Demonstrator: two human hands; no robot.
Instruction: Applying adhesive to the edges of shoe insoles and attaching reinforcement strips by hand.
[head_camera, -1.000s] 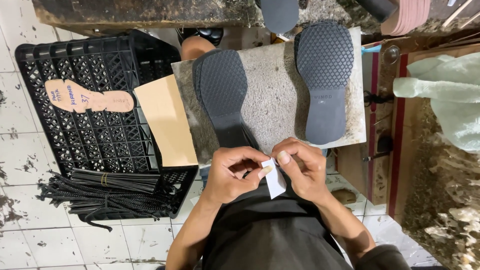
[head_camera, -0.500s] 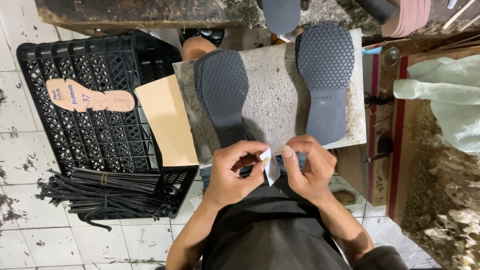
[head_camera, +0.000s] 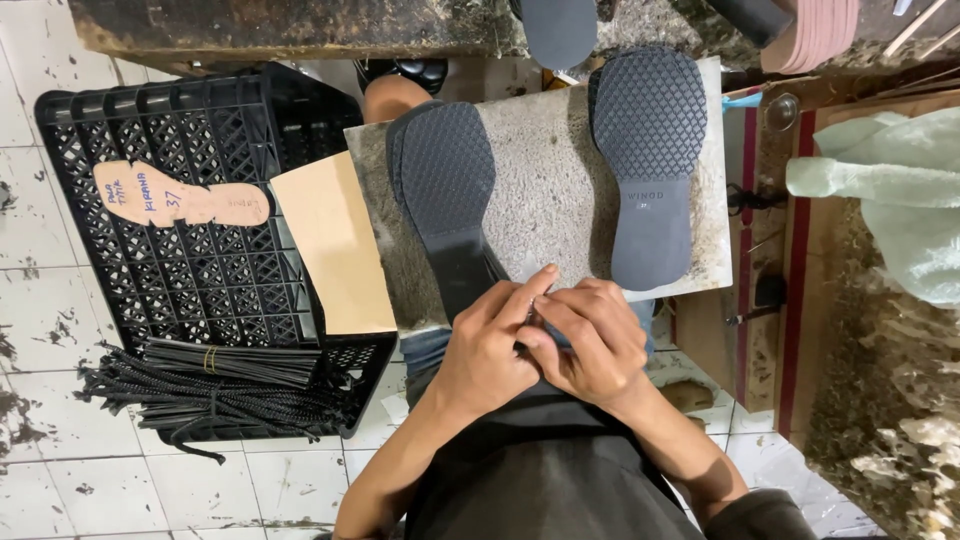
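**Hands joined over the heel of a black sole**

Two bare hands are seen from above, brought together at the near edge of a grey stone slab (head_camera: 545, 190) resting across the lap. The left hand (head_camera: 485, 345) and right hand (head_camera: 595, 340) are pressed close, fingertips meeting; whatever small thing is pinched between them is hidden, so it cannot be told what is held. Just beyond the fingers, a black sole (head_camera: 445, 190) lies tread up, its heel end reaching under the hands. A second sole (head_camera: 648, 150) lies well apart on the slab's right side. To the left, a tan card (head_camera: 335, 245) leans on a black crate (head_camera: 190, 270), on which a paper insole pattern (head_camera: 180, 197) and bundled black cords (head_camera: 215, 385) are laid.

The slab appears balanced on the knees, so it could be tipped by a shifted leg and the soles spilled. A small pinched piece could be dropped onto the littered floor.
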